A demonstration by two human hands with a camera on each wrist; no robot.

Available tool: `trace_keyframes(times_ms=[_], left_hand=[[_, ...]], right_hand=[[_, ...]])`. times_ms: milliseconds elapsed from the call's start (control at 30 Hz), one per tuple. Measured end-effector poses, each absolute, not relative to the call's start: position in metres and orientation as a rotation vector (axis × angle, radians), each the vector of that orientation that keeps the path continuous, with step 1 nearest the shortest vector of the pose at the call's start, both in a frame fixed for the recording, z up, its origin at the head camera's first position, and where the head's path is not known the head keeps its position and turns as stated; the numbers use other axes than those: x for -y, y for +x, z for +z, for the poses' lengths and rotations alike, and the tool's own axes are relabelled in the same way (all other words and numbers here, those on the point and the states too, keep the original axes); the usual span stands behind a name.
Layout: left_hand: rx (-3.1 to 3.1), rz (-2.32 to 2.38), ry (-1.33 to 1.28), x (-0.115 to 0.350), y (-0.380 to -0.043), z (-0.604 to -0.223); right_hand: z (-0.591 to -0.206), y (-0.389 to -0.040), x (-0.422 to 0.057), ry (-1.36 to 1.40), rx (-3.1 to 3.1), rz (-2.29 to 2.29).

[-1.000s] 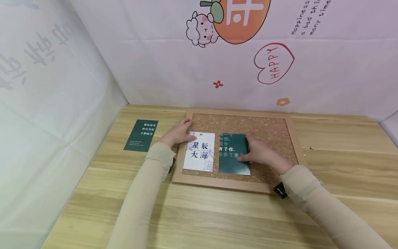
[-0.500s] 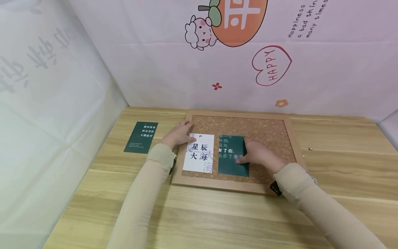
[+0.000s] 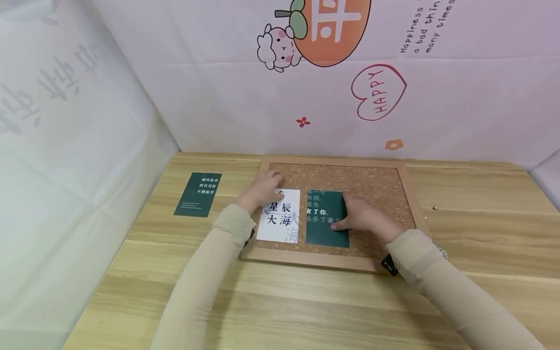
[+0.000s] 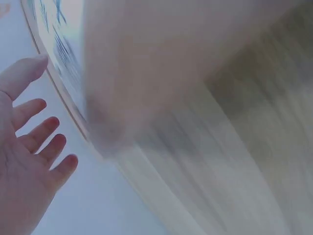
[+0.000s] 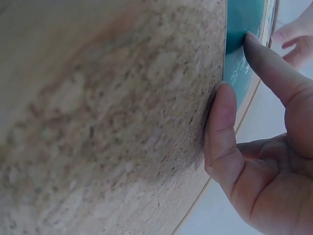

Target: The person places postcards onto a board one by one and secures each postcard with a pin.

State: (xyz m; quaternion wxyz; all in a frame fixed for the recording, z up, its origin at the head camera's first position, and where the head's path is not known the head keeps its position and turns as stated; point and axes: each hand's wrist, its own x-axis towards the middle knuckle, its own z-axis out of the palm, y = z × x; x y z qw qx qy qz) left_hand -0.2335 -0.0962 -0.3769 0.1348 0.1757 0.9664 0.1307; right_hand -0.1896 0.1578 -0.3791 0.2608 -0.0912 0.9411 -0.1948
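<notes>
A cork board in a light wood frame lies on the table. On its left half are a white card with dark characters and a green card with pale writing, side by side. My left hand reaches over the frame's left side, thumb at the white card's top and fingers loosely spread; the left wrist view shows those fingers relaxed. With my right hand I hold the green card at its right edge. The right wrist view shows the thumb on its face and the index fingertip at its edge.
Another green card lies on the table left of the board. Right of the board sits a small brass-coloured pushpin. A white printed cloth hangs behind the table, and another cloth is on the left.
My left hand has moved to the right, from the board frame's left edge onto the white card's top left corner. My right hand and both cards on the board stay in place.
</notes>
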Motion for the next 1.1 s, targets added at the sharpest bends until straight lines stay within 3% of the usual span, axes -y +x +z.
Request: trace_keyframes(times_ms=[400,1100], left_hand=[[-2.688,0.161,0.821,0.045,-0.216,-0.372],[-2.577,0.073,0.842,0.034,-0.217,-0.381]], right_hand=[[-0.381,-0.189,-0.158,-0.281,-2.577,-0.549],[-0.383,-0.189,-0.16,-0.307,-2.593,-0.57]])
